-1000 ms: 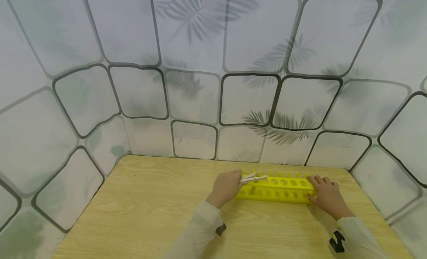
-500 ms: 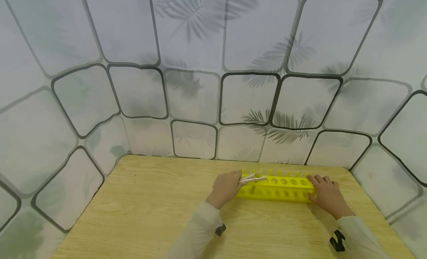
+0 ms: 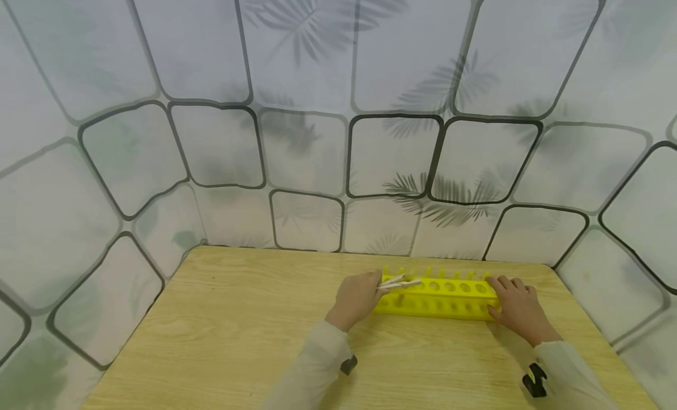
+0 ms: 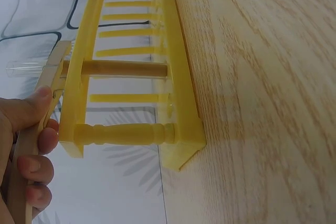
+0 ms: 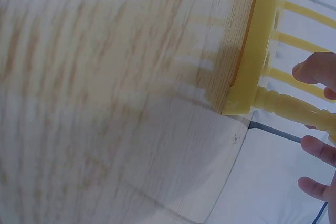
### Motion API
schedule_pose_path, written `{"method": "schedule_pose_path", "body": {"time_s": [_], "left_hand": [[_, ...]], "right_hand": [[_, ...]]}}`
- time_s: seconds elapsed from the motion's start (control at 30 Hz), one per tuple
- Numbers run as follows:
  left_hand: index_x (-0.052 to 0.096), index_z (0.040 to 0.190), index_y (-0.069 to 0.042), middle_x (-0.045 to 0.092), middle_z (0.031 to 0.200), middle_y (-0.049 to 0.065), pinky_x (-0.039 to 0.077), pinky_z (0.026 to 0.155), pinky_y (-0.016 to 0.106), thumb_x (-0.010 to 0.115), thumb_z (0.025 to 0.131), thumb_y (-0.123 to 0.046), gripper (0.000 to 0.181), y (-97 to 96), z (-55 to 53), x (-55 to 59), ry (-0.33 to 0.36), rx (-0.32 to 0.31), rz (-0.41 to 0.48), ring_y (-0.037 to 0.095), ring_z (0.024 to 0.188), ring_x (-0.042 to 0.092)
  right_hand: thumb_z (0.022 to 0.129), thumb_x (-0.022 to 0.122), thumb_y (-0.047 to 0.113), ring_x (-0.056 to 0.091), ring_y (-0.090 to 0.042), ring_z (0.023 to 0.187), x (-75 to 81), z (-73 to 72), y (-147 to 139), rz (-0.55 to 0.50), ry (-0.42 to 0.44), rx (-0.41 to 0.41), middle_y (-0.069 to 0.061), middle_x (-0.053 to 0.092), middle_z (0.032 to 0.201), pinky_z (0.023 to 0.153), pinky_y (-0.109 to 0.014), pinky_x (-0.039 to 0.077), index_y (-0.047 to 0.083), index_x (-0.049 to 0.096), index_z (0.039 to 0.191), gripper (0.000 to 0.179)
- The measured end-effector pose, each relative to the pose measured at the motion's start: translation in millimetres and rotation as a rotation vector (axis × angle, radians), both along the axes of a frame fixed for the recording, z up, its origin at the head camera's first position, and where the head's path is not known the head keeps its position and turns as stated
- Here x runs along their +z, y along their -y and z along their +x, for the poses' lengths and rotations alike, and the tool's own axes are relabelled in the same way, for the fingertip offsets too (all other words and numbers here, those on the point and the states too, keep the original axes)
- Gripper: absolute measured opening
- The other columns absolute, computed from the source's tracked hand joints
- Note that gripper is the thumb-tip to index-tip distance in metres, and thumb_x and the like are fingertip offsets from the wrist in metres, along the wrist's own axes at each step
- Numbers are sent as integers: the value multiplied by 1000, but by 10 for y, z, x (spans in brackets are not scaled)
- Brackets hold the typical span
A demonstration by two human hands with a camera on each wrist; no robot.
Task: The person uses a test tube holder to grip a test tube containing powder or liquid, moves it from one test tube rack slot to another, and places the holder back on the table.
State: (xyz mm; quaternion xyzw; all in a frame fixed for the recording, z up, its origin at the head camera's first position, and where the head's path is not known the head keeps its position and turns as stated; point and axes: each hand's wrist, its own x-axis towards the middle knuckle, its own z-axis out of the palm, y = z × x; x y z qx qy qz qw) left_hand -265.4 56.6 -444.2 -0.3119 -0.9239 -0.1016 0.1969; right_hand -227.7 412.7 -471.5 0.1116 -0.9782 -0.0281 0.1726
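Note:
A yellow test tube rack [image 3: 444, 307] lies lengthwise on the wooden table, right of centre. At its left end my left hand [image 3: 357, 299] grips a wooden test tube holder [image 3: 399, 284]. The left wrist view shows the holder's jaws around the upper part of a glass test tube [image 4: 121, 68], just outside the rack's top bar. Brownish-yellow liquid fills the tube's lower part, which stands inside the rack. My right hand [image 3: 520, 310] holds the rack's right end, fingers over the top and thumb at the front. Part of that hand is cut off in the right wrist view.
The wooden tabletop [image 3: 238, 328] extends left and in front of the rack. A patterned curtain [image 3: 307, 151] hangs behind the table and along both sides. Upright yellow pegs [image 3: 457, 275] line the rack's back edge.

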Motion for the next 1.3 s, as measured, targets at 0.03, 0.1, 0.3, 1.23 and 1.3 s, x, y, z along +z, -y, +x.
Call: {"method": "schedule_pose_path", "body": {"time_s": [0.03, 0.1, 0.3, 1.23, 1.3], "left_hand": [[58, 84, -14, 51, 59, -7, 20, 39, 13, 60, 88, -42, 28, 0, -2, -2, 0, -2, 2, 2, 44, 27], [57, 83, -14, 51, 60, -7, 20, 39, 13, 60, 88, -42, 28, -2, -8, -12, 5, -6, 8, 2, 45, 28], [58, 83, -14, 51, 60, -7, 21, 39, 13, 62, 87, -41, 28, -14, -24, -41, 13, -13, 25, 2, 45, 28], [56, 82, -14, 53, 61, -6, 23, 39, 14, 61, 88, -41, 28, -8, 1, 4, 37, 2, 5, 3, 45, 30], [56, 82, -14, 53, 62, -6, 23, 39, 14, 61, 88, -41, 28, -5, 10, 20, 38, 2, 7, 3, 45, 31]], "right_hand": [[68, 82, 23, 52, -39, 92, 0, 1, -2, 1, -2, 1, -18, 58, 104, 73, -61, 41, 4, 51, 120, 63], [68, 82, 23, 52, -39, 92, -1, 1, -5, 3, -2, 1, -17, 57, 103, 73, -61, 41, 4, 51, 120, 63], [69, 81, 23, 52, -39, 92, -6, 0, -10, 0, 8, 3, -17, 57, 104, 73, -60, 41, 5, 51, 120, 63], [68, 81, 22, 52, -38, 90, 5, 18, 13, 3, -10, 6, -17, 58, 102, 72, -61, 41, 5, 51, 119, 62], [68, 82, 22, 53, -38, 90, 10, 18, 16, 5, -10, 4, -17, 58, 102, 72, -61, 42, 5, 51, 119, 62]]}}
